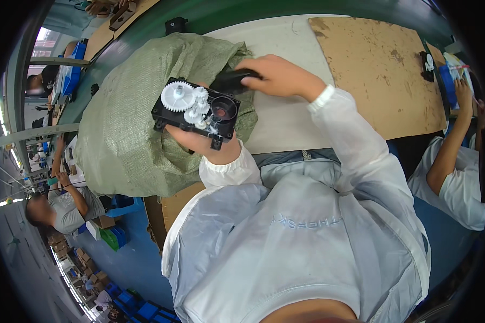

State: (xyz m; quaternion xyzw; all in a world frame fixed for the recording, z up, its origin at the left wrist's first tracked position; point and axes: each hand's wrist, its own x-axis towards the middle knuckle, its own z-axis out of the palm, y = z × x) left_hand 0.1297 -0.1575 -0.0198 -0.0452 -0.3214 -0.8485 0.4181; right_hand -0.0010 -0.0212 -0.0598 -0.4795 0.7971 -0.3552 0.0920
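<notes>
over sack (129, 134), left hand (199, 142) holds gearbox (195, 110).

A large, crumpled green woven plastic sack (129, 124) lay on the worktable's left part, brown cardboard boxes (103, 221) stood on the blue floor below it at the left, and blue plastic crates (137, 308) sat lower still, near the rim.
</notes>
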